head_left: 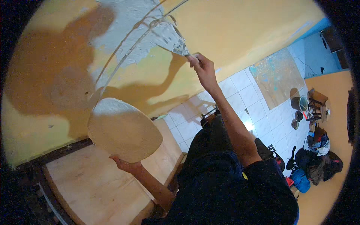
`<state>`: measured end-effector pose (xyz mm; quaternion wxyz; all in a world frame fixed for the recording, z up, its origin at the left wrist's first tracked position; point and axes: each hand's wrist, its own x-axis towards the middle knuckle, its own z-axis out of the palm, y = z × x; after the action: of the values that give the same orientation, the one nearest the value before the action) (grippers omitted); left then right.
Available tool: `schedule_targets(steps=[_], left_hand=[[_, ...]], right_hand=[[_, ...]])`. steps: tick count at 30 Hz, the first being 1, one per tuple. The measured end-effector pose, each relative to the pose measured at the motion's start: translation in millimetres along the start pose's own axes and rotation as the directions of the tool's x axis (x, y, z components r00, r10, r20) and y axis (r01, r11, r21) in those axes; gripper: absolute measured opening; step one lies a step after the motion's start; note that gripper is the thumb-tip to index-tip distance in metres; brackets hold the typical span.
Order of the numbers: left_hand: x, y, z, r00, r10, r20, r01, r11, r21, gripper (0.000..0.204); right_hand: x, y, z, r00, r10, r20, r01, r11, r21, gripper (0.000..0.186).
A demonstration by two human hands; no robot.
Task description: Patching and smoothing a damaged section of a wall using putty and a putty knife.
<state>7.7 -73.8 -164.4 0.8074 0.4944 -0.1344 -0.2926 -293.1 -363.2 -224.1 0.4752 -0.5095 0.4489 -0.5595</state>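
My right hand (pixel 203 71) is closed round the handle of a wide putty knife (pixel 175 42), its blade smeared with grey putty. The blade is up at the yellow wall (pixel 232 30), over the edge of a rough grey-white putty patch (pixel 123 15); whether it touches cannot be told. My left hand (pixel 126 165) grips the lower edge of a rounded, tan board (pixel 127 131), thumb out to the side. Pale putty (pixel 112 106) lies along the board's upper edge. A thin cable (pixel 127 56) runs across the wall past the blade.
Below the board is a pale wooden panel (pixel 97 180) with a dark frame. White floor tiles (pixel 240 90) lie to the right, with a stained sheet (pixel 279 77), a bucket (pixel 303 102), a small wooden stool (pixel 317 110) and a clothes pile (pixel 318 165) by the orange wall.
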Motion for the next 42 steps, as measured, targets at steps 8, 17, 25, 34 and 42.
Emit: schedule_targets(steps=[8, 17, 25, 34, 42], left_hand=[[-1.9, 0.0, -0.3, 1.000, -0.015, 0.000, 0.015, 1.000, -0.007, 0.068], [-5.8, -1.7, 2.4, 1.000, -0.013, 0.008, 0.013, 0.999, -0.053, 0.066], [-11.5, -6.7, 1.0, 0.999, -0.042, 0.018, 0.043, 0.998, -0.048, 0.068], [-5.9, -10.9, -9.0, 1.000, -0.010, 0.016, 0.011, 0.999, -0.037, 0.067], [-5.9, -8.2, -7.3, 0.999, -0.032, 0.019, 0.033, 0.995, -0.093, 0.064]], right_hand=[[-79.3, -11.1, -0.8, 0.962, 0.267, -0.053, -0.245, 0.933, 0.262, 0.040], [-72.7, -93.6, 32.5, 0.943, 0.334, 0.015, -0.312, 0.864, 0.395, 0.044], [-67.5, -88.4, 73.2, 0.950, 0.311, 0.005, -0.281, 0.851, 0.443, 0.048], [-82.9, -86.6, 75.7, 0.947, 0.310, 0.080, -0.308, 0.813, 0.494, 0.048], [-73.1, -67.1, 108.6, 0.982, 0.190, 0.004, -0.184, 0.942, 0.280, 0.050]])
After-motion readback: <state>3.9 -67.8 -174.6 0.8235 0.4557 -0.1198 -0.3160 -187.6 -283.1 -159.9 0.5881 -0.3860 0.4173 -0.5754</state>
